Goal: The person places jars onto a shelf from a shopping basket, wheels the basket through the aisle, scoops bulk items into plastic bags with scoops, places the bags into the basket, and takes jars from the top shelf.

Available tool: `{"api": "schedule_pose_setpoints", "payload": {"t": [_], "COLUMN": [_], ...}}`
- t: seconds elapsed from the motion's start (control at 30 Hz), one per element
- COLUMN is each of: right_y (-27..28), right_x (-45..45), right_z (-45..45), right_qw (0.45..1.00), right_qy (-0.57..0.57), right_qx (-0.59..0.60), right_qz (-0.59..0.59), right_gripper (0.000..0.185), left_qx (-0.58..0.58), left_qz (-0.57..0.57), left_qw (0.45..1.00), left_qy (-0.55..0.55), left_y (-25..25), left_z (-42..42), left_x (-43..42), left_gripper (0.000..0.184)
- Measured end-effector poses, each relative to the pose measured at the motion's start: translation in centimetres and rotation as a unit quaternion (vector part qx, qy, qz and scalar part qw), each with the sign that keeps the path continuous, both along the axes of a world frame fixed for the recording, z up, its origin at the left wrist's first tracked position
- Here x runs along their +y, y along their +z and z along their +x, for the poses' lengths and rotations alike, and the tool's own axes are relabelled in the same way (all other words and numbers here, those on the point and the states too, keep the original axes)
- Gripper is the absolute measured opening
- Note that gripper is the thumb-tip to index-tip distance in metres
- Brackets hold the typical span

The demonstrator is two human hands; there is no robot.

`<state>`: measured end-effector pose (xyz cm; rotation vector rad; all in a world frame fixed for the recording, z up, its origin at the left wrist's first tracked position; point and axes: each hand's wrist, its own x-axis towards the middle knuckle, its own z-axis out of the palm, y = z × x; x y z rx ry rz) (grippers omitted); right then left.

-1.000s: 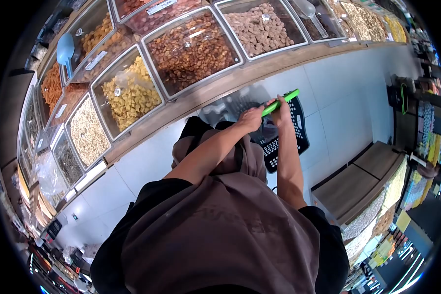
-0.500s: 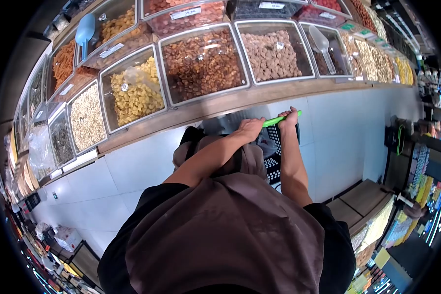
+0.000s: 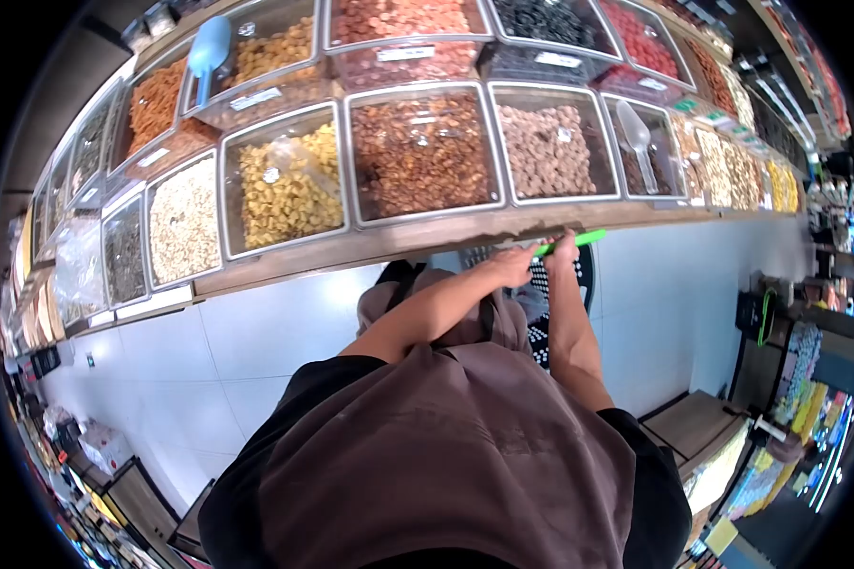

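My left hand (image 3: 512, 266) and my right hand (image 3: 563, 252) are both closed around the bright green handle (image 3: 591, 237) of a shopping basket. Below them hangs or stands the black perforated basket (image 3: 539, 334), partly hidden by my arms and apron; whether it touches the floor I cannot tell. Something clear, like plastic, shows inside it. Just beyond my hands runs the wooden front edge (image 3: 446, 233) of a display of clear food bins. Nearest are a bin of brown nut-like pieces (image 3: 425, 156) and one of pale pinkish-brown pieces (image 3: 548, 152).
A bin of yellow pieces (image 3: 289, 194) and one of pale flakes (image 3: 185, 213) stand to the left. A blue scoop (image 3: 209, 52) and a clear scoop (image 3: 638, 142) rest on bins. Grey tiled floor (image 3: 645, 303) lies around me. A low wooden stand (image 3: 697, 427) is at right.
The view has tilted, so the bins, my hands and the basket sit lower and slightly further right in the picture. Both hands keep their hold on the green handle.
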<state>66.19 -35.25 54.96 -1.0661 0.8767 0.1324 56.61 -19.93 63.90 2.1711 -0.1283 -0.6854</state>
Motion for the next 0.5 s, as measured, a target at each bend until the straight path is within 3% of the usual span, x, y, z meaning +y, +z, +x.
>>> {"api": "schedule_pose_setpoints", "payload": {"t": [0.1, 0.2, 0.27, 0.4, 0.5], "right_y": [1.2, 0.4, 0.4, 0.5, -2.1], "right_x": [0.5, -0.9, -2.3, -4.0, -5.9], "right_z": [-0.2, -0.2, 0.6, 2.4, 4.3], "right_qw": [1.000, 1.000, 0.998, 0.999, 0.998], "right_qy": [0.002, 0.016, 0.039, 0.043, 0.051], "right_qx": [0.009, -0.014, 0.007, 0.024, 0.012], "right_qz": [-0.022, -0.018, -0.043, -0.010, 0.019], "right_gripper": [0.029, 0.036, 0.039, 0.042, 0.035], "left_qx": [0.028, 0.037, 0.047, 0.015, -0.023], "left_qz": [0.002, -0.004, -0.032, -0.054, -0.058], "left_qw": [1.000, 0.998, 0.998, 0.996, 0.991], "left_qy": [-0.004, 0.056, 0.005, 0.070, 0.121], "left_y": [-1.3, -3.0, -3.6, -0.7, -4.2], "left_z": [-0.4, -1.4, -2.3, -6.2, -11.4], "left_x": [1.2, 3.2, 6.0, 14.6, 21.8], "left_gripper": [0.060, 0.045, 0.027, 0.033, 0.037]}}
